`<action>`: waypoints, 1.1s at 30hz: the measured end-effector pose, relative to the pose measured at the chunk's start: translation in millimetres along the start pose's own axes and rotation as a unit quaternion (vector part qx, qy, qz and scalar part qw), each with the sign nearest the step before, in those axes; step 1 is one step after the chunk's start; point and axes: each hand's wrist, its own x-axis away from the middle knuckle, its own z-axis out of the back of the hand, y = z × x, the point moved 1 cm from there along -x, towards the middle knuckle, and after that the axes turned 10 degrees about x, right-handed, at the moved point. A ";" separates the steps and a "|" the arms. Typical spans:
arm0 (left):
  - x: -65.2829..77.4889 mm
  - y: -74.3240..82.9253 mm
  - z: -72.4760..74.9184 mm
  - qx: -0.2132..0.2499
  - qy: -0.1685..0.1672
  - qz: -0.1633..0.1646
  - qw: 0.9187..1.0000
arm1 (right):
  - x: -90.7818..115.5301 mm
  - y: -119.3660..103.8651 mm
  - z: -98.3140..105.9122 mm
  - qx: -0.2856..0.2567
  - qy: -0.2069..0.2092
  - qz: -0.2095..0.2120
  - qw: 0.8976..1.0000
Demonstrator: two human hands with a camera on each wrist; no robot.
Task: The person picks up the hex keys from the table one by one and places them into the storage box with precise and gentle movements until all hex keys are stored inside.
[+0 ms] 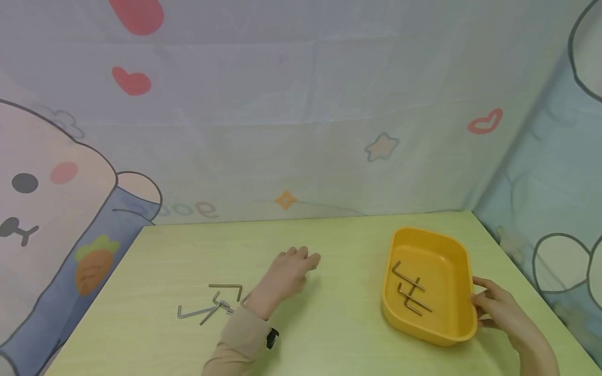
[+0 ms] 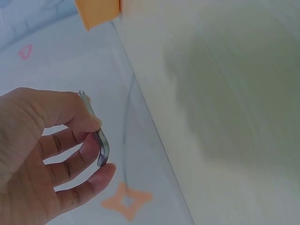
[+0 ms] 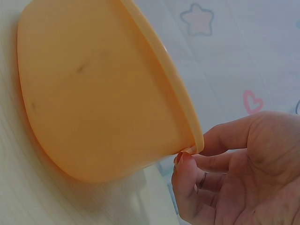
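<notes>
My left hand (image 1: 284, 274) is over the middle of the table and pinches a grey metal hex key (image 2: 99, 136) between thumb and fingers; in the head view that key is mostly hidden by the hand. At the right, my right hand (image 1: 498, 308) grips the rim of a yellow plastic tray (image 1: 439, 337), thumb and fingers on its side edge. Several bronze-coloured hex keys (image 1: 410, 297) lie inside the tray. Left of my left forearm, a loose pile of hex keys (image 1: 213, 308), silver and bronze-toned, rests on the table.
The pale yellow-green table (image 1: 343, 334) ends at a hanging printed cloth (image 1: 282, 130) behind it. Another cloth (image 1: 559, 209) borders the right side. A dark band or watch (image 1: 271, 338) sits at my left sleeve.
</notes>
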 end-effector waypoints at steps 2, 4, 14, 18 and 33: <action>-1.9 2.3 -1.1 0.001 -0.002 -0.001 1.000 | 0.1 0.0 0.0 -0.001 -0.001 0.001 1.000; -4.1 4.7 -2.3 0.000 -0.008 0.000 1.000 | 0.3 -0.1 0.0 -0.002 -0.001 0.001 1.000; -15.3 21.1 -3.7 -0.007 -0.032 -0.005 0.999 | 1.2 -1.2 -0.2 -0.002 0.001 0.000 1.000; -19.7 27.2 -4.9 -0.009 -0.033 -0.011 0.999 | 1.6 -1.4 -0.5 -0.005 0.001 -0.001 1.000; -41.6 46.6 -8.5 -0.022 -0.039 -0.042 0.998 | 0.4 -0.3 -0.4 -0.004 0.004 -0.007 1.000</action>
